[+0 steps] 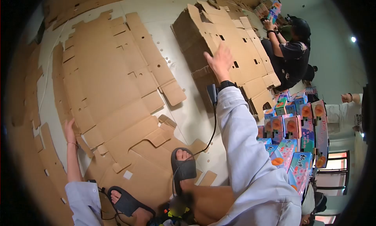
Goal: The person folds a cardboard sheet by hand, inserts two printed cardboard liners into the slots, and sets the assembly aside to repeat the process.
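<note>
A large flattened cardboard box [105, 65] lies unfolded on the pale floor in front of me, its side flaps creased. My left hand [70, 132] grips its left edge, fingers at the narrow folded flap. Out to the right, my right hand [221, 62] is open, thumb spread away from the fingers, over a thick stack of flattened cardboard [250, 57]. The palm overlaps the top sheet of that stack near its left edge. A dark band circles the right wrist, and a black cable hangs from a small device there.
More cardboard [133, 173] lies under my sandalled feet [184, 163]. Small round scraps [167, 60] dot the floor. Colourful printed boxes [282, 126] are stacked at right. A person in dark clothes [291, 53] sits beyond the stack, holding a printed carton [275, 10].
</note>
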The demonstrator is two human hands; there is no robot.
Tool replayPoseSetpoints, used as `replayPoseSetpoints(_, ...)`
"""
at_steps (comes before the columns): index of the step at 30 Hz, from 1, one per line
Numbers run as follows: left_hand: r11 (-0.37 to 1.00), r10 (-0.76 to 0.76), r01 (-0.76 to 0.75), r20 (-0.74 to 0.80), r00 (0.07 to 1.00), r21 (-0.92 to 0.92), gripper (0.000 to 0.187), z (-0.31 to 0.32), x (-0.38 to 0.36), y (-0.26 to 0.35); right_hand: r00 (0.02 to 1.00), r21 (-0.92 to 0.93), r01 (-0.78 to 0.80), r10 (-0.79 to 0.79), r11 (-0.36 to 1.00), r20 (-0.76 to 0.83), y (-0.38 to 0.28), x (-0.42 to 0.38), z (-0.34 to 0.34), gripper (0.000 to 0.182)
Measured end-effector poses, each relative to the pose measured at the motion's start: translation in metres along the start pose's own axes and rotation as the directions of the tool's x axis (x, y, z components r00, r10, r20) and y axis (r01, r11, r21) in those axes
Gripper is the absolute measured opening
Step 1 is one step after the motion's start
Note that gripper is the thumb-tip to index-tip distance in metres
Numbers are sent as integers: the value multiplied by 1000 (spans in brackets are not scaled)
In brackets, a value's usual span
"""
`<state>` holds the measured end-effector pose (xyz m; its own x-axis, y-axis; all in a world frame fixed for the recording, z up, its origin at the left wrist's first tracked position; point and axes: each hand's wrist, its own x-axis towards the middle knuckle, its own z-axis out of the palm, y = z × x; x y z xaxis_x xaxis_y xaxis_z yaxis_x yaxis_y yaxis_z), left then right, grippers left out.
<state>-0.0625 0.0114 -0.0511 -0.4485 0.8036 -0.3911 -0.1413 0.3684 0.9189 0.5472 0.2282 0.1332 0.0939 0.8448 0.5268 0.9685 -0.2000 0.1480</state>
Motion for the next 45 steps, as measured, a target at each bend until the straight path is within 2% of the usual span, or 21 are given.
replayPoseSetpoints(1, 999, 17, -16, -37, 999, 33, 74, -4, 7, -10, 982, 17, -91, 87, 996, 166, 6, -3, 4, 69)
replayPoseSetpoints(3, 993, 56, -43, -116, 992, 106, 80, -9, 22, -29, 843, 13, -274, 234, 962, 484, 14, -12, 15, 78)
replayPoseSetpoints(4, 994, 58, -48, -111, 992, 97, 80, -6, 21, -25, 884, 13, -245, 218, 969, 413, 13, -16, 23, 74)
replayPoseSetpoints(10, 998, 61, -59, -58, 996, 27, 78, -5, 16, -28, 907, 56, -134, 100, 989, 409, 19, -14, 16, 59)
replayPoseSetpoints(12, 996, 69, -64, -90, 994, 62, 75, -9, 24, -38, 915, 74, -159, 119, 984, 385, 17, -11, 10, 56)
replayPoseSetpoints(15, 997, 54, -58, -58, 997, -61, 69, -3, 19, -38, 922, 78, -193, 154, 978, 355, 18, -3, 2, 55)
replayPoseSetpoints(17, 997, 68, -72, -110, 992, -30, 66, 1, 21, -43, 869, 57, -147, 102, 987, 485, 17, 5, 4, 52)
replayPoseSetpoints(19, 996, 93, -91, -164, 982, 24, 64, 7, 13, -35, 945, 26, 96, -99, 995, 313, -4, -1, 0, 53)
replayPoseSetpoints(20, 993, 111, -99, -187, 976, 70, 63, 14, 6, -28, 952, -4, 211, -204, 978, 226, -14, -6, -3, 55)
replayPoseSetpoints(23, 963, 215, -171, -208, 954, 210, 60, 18, 7, -28, 800, 385, 415, -532, 824, 275, -76, -29, 10, 58)
replayPoseSetpoints(25, 968, 190, -141, -237, 953, 209, 58, 34, -9, -10, 744, 479, 118, -397, 870, 538, -118, -64, 30, 62)
replayPoseSetpoints(26, 968, 191, -140, -245, 950, 210, 57, 39, -10, -6, 745, 443, -32, -274, 896, 608, -135, -84, 50, 65)
replayPoseSetpoints(29, 969, 185, -130, -266, 946, 212, 57, 48, -15, 0, 788, 370, -60, -184, 927, 588, -159, -112, 47, 67)
replayPoseSetpoints(33, 964, 156, -84, -279, 948, 252, 57, 59, -35, 24, 825, 269, 25, -172, 963, 539, -166, -94, 41, 72)
replayPoseSetpoints(36, 957, 175, -98, -274, 946, 274, 56, 58, -32, 19, 798, 342, -90, -138, 935, 587, -151, -75, 68, 56)
replayPoseSetpoints(39, 919, 207, -91, -275, 939, 382, 57, 52, -18, 1, 851, 453, 5, -242, 892, 466, -132, -54, 65, 42)
replayPoseSetpoints(41, 884, 213, -55, -295, 932, 465, 59, 52, -16, -3, 759, 659, -149, -342, 737, 554, -124, -38, 57, 40)
replayPoseSetpoints(42, 866, 212, -31, -311, 926, 498, 61, 56, -19, 0, 581, 722, -443, -443, 532, 683, -120, -36, 64, 42)
replayPoseSetpoints(43, 845, 215, -9, -325, 921, 535, 62, 60, -23, 3, 467, 688, -642, -539, 339, 701, -124, -45, 57, 46)
replayPoseSetpoints(45, 775, 231, 42, -345, 910, 631, 65, 68, -30, 11, 439, 630, -765, -605, 136, 664, -139, -66, 39, 60)
